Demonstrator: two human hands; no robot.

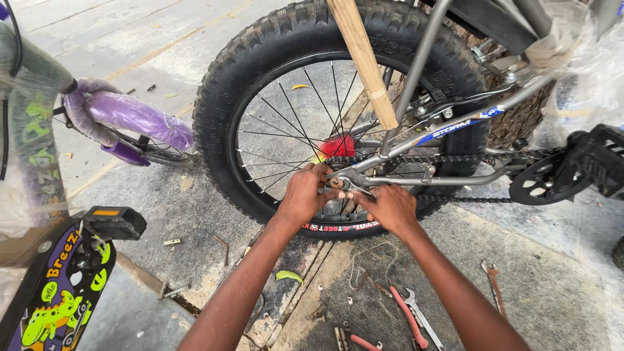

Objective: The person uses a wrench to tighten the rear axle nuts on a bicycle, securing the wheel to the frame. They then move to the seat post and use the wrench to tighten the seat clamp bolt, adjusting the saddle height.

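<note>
Here, centre frame: we see rear wheel (286, 84) standing upright, wooden stick (361, 58) leaning across tyre, likely as prop. Both forearms reach up from bottom edge, wrists bent inward. Left hand (304, 195) fingers curled tight around axle nut (336, 182) at hub; right hand (391, 207) pinching frame dropout beside it. Spanners (416, 318) lie lower centre, ready to grab.

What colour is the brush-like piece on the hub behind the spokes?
Red; the hub brush shows clearly in the head view, just above the left hand.
</note>
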